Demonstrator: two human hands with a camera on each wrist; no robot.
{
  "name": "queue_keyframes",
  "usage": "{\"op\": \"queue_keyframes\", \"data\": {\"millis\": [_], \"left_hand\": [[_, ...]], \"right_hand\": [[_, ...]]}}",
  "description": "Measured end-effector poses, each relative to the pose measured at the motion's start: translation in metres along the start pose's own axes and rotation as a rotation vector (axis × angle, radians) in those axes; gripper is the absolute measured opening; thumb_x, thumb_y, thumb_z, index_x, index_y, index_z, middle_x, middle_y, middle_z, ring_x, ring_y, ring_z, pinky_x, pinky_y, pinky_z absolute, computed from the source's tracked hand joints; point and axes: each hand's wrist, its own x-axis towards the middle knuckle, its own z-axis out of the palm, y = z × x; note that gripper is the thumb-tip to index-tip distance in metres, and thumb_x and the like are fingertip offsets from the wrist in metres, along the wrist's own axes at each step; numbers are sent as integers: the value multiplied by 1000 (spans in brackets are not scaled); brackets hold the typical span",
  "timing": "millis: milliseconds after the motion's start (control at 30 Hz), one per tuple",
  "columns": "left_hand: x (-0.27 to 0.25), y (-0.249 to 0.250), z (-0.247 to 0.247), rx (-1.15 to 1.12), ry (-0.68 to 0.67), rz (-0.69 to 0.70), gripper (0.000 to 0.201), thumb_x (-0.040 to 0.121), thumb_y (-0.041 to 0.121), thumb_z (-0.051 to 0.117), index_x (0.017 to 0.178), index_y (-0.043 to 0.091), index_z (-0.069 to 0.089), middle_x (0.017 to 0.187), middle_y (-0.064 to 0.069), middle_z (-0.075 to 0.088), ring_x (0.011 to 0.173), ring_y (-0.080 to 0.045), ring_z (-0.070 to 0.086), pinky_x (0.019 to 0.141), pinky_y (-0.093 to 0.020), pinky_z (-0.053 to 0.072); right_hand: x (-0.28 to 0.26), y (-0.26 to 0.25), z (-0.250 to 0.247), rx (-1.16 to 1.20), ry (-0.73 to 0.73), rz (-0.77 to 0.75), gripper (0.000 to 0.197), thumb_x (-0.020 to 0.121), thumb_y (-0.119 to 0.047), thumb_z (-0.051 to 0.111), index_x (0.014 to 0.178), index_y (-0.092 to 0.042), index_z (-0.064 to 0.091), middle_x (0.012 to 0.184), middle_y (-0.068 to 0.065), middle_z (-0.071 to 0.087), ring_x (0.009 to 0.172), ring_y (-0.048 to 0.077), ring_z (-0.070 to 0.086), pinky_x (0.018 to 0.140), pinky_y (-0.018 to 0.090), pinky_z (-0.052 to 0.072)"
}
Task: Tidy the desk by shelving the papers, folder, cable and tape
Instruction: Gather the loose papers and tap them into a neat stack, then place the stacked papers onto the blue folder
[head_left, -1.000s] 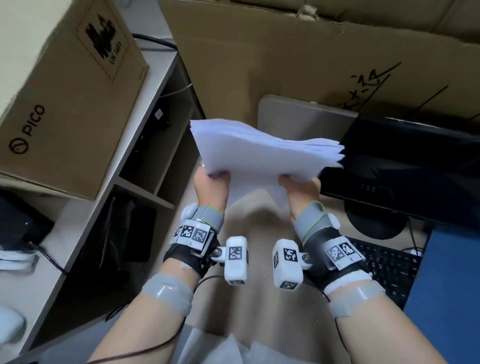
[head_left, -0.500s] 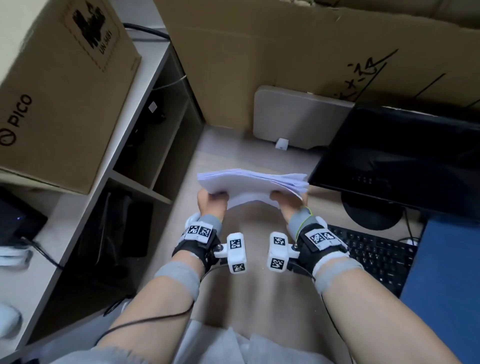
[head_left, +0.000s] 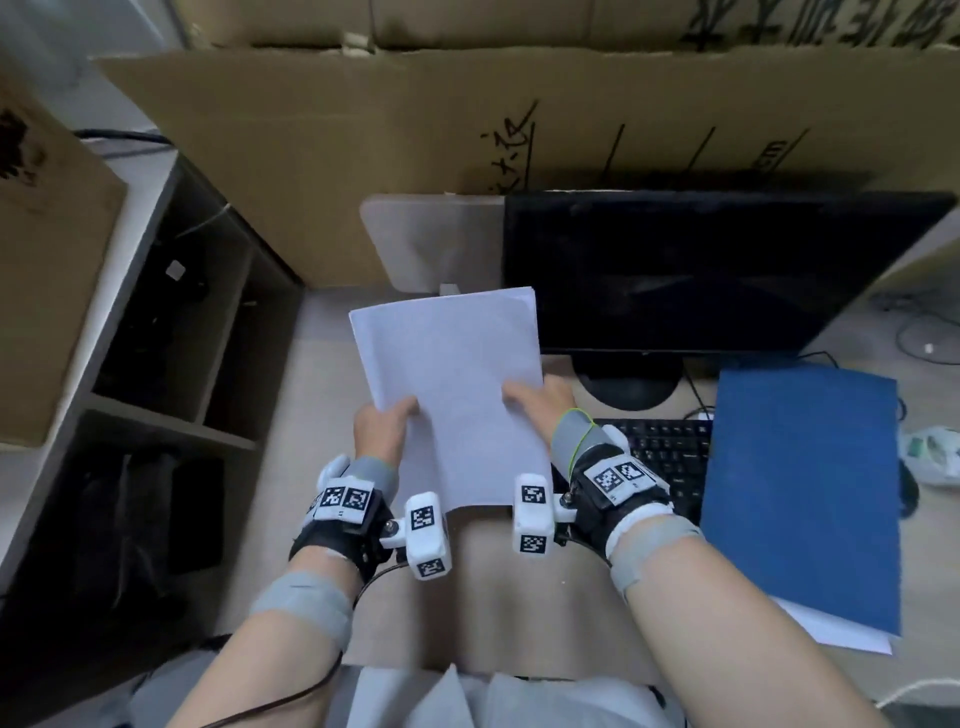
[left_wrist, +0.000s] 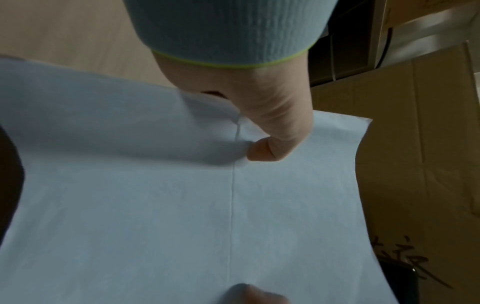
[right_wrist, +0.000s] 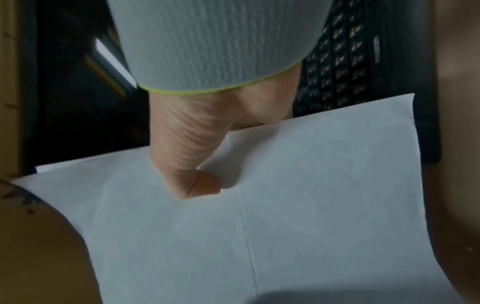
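Papers (head_left: 451, 384) are up off the table (head_left: 322, 374), a white stack held flat over its left half, just in front of the black monitor (head_left: 691, 270), with the left hand (head_left: 382, 431) on the stack's left edge and the right hand (head_left: 540, 402) on its right edge, thumbs on top and fingers tucked under, so both are grasping it. Blue folder (head_left: 800, 493) sits by the table's right edge, lying over the right end of the keyboard (head_left: 660, 447), and dark shelf cubbies (head_left: 171, 332) run along the left edge.
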Motion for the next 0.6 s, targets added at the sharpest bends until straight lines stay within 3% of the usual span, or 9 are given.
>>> {"op": "queue_keyframes", "data": {"millis": [67,133,233,367,433,533,600], "left_hand": [[-23,-11,18,-13,-68,-26,13,81,11,70,85,11,58,75,-1,59,66,-23,53,63,-29,43],[-36,-20,32,-24,-154,-46,27,77,17,77,100,8,66,81,-2,69,70,-22,63,64,-29,48],[-64,-36,57,79,-298,-35,39,78,26,80,109,7,68,91,-5,75,80,-25,71,74,-38,57],[-91,-47,100,203,-480,-32,53,73,38,82,113,7,66,98,-10,75,87,-30,73,81,-46,59],[-89,-56,117,256,-495,-31,60,70,45,81,113,7,65,103,-11,74,91,-32,72,85,-50,58],[-107,-69,154,327,-581,-35,63,76,47,77,120,5,60,113,-11,70,99,-32,67,92,-47,54],[-138,-76,182,395,-669,-29,50,87,36,69,122,1,60,113,-15,69,98,-31,66,90,-44,54]], "right_hand": [[-8,8,-31,4,8,-14,9,78,-7,63,87,-5,65,75,10,59,64,20,53,53,23,44],[-12,14,-54,2,27,-31,7,81,-5,57,84,-6,63,73,9,56,63,20,49,49,21,41],[-23,26,-101,-16,121,-21,3,82,-7,54,81,-4,55,75,10,50,67,21,42,57,27,35],[-34,42,-160,21,288,22,18,82,-7,54,66,-9,47,64,4,41,58,20,33,52,26,26],[-39,50,-176,37,322,50,23,80,-8,54,61,-13,43,61,2,39,57,20,31,52,25,25],[-57,72,-210,30,401,99,15,84,-9,54,70,-12,51,64,1,47,55,19,39,49,23,31],[-70,91,-245,28,467,135,6,87,-8,55,83,-9,60,73,4,55,64,21,48,50,23,36]]}}
